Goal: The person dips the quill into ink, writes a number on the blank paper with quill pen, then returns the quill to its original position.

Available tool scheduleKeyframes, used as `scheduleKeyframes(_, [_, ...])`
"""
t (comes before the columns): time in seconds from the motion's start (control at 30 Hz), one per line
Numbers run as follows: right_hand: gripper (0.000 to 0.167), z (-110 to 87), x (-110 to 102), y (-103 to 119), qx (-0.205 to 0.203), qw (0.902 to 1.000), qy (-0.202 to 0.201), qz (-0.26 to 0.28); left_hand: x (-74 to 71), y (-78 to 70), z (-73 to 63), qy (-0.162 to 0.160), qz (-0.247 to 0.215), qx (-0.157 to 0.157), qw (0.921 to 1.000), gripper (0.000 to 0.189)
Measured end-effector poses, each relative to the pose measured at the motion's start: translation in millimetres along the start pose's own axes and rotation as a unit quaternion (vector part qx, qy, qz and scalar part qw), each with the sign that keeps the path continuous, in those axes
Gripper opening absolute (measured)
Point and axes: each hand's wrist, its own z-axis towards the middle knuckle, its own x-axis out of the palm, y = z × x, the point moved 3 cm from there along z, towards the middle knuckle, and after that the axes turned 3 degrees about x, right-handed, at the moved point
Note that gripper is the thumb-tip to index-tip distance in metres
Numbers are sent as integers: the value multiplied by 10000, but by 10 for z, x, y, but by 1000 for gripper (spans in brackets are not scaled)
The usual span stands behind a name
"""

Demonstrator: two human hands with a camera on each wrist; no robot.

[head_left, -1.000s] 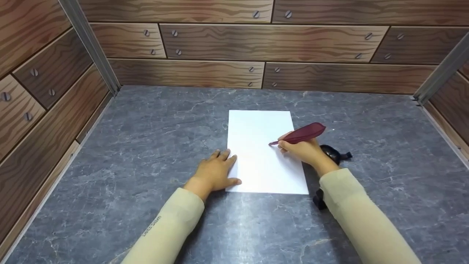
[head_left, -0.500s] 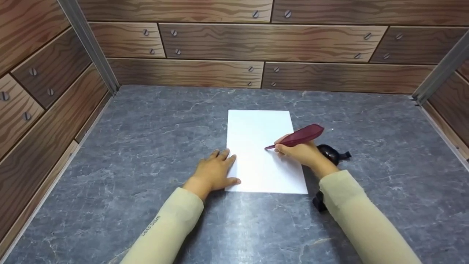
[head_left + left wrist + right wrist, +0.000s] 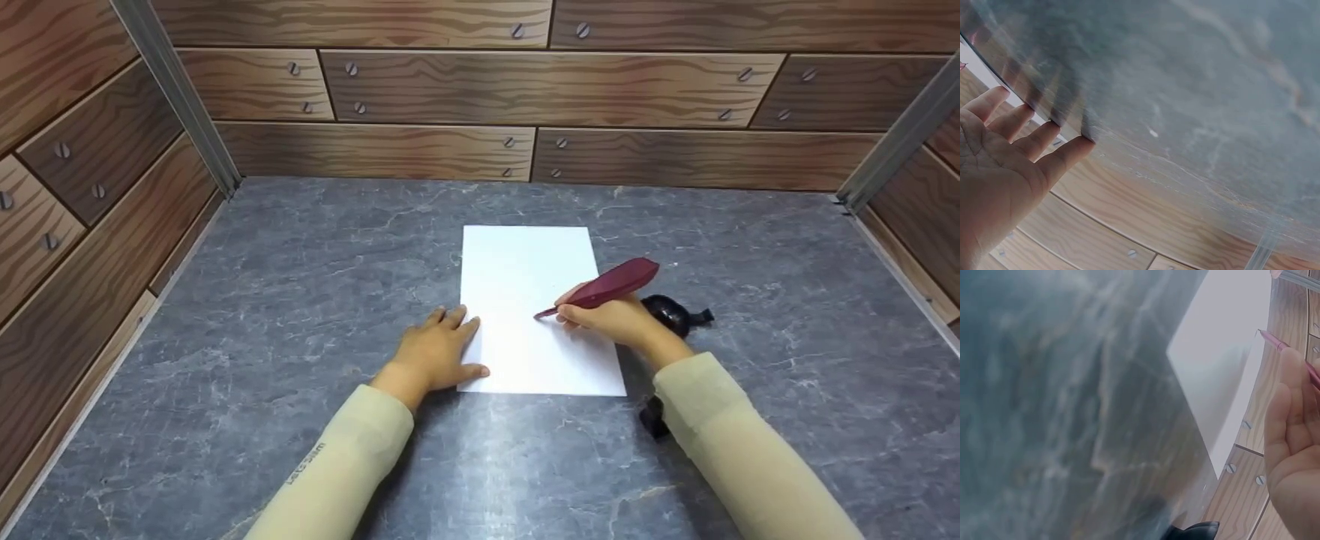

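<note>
In the head view a blank-looking white sheet of paper (image 3: 525, 262) lies on the grey marbled table. My right hand (image 3: 607, 319) pinches a dark red feather quill pen (image 3: 615, 283), its tip right at the paper near the middle of the sheet. The right wrist view also shows the pen's pinkish shaft (image 3: 1275, 341) between the fingers. My left hand (image 3: 435, 351) rests with spread fingers over the sheet's lower left edge. In the left wrist view the left fingers (image 3: 1044, 140) are stretched out and hold nothing.
A glossy black rounded object (image 3: 667, 313) with a short stub stands just right of the paper. My right forearm hides part of it, and a black piece (image 3: 655, 418) shows lower down. Wood-plank-patterned walls (image 3: 450, 86) with grey corner posts enclose the table.
My right hand has moved the quill pen's tip down and to the left over the paper. The left hand stays in place, and the whole view has shifted slightly.
</note>
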Motion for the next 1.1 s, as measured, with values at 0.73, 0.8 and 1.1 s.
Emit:
scheduleKeyframes(0.73, [30, -175, 41, -31, 64, 9988, 408, 261, 19, 4, -13, -24, -49, 51, 10000, 80])
scheduleKeyframes(0.8, [28, -216, 34, 19, -31, 9986, 459, 262, 22, 3, -10, -10, -25, 51, 10000, 80])
scheduleKeyframes(1.1, [28, -264, 15, -36, -94, 9977, 650, 190, 15, 15, -4, -77, -72, 72, 9999, 80])
